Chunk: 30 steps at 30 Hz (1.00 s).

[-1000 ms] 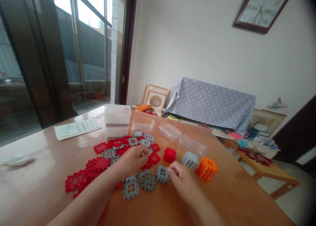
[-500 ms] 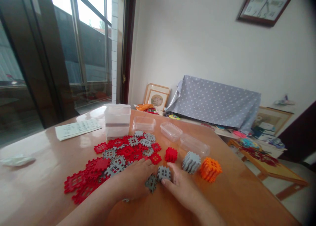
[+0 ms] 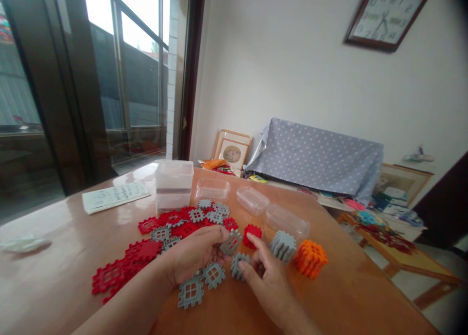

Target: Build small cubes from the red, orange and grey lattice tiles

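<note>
My left hand (image 3: 197, 249) pinches a grey toothed building tile (image 3: 230, 242) with window holes, raised and tilted above the table. My right hand (image 3: 270, 274) is open, thumb and index finger apart. Its thumb overlaps another grey tile (image 3: 237, 266) lying below the held one. The right index fingertip is in front of a small red tile stack (image 3: 252, 234); whether it touches cannot be made out. Loose grey tiles (image 3: 191, 292) lie nearest me. Red tiles (image 3: 109, 275) and more grey ones form a pile, partly behind my left forearm.
A grey tile stack (image 3: 283, 246) and an orange tile stack (image 3: 312, 258) stand to the right. Clear plastic containers (image 3: 252, 201) and a tall translucent box (image 3: 174, 181) line the back. A written paper pad (image 3: 116, 196) and a crumpled wrapper (image 3: 24, 244) lie left.
My left hand has come up from the pile with a grey tile in its fingers. My right index finger has stretched toward the red stack. The view has tilted slightly upward.
</note>
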Motion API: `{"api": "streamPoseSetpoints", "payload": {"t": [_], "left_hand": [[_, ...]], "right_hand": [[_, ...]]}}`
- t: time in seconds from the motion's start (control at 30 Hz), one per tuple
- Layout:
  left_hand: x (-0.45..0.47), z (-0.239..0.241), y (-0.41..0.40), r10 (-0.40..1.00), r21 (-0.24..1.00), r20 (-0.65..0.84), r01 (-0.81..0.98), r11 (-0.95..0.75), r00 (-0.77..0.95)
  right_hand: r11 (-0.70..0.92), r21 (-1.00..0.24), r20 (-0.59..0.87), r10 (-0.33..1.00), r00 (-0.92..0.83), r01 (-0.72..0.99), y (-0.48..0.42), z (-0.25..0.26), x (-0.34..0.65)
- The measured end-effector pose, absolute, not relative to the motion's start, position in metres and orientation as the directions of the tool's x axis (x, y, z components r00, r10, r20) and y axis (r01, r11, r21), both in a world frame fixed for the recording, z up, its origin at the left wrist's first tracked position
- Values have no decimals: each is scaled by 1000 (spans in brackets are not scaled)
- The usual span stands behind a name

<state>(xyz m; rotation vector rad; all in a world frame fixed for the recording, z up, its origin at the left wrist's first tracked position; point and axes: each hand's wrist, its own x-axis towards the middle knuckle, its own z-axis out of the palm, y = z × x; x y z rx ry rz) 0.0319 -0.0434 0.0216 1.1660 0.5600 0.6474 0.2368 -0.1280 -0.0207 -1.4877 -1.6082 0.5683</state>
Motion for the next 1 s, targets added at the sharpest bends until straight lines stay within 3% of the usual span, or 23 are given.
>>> {"api": "streamPoseSetpoints", "payload": {"t": [0.23, 0.63, 0.8, 0.9, 1.0], "left_hand": [[42, 15, -47, 630, 840, -107, -269, 471, 769], [48, 14, -51, 650, 911, -136, -164, 379, 747], [44, 11, -45, 735, 970, -123, -77, 232, 666], [38, 8, -36, 825, 995, -73, 95, 24, 561], [31, 6, -30, 837, 942, -22, 292, -166, 547]], "right_hand": [[251, -790, 350, 934, 74, 559, -126, -26, 227], [232, -735, 385, 916, 111, 638, -123, -31, 236], [180, -738, 347, 928, 138, 651, -119, -29, 247], [112, -722, 284, 948, 146, 682, -116, -30, 259], [47, -705, 166, 981, 100, 708, -115, -31, 268]]}}
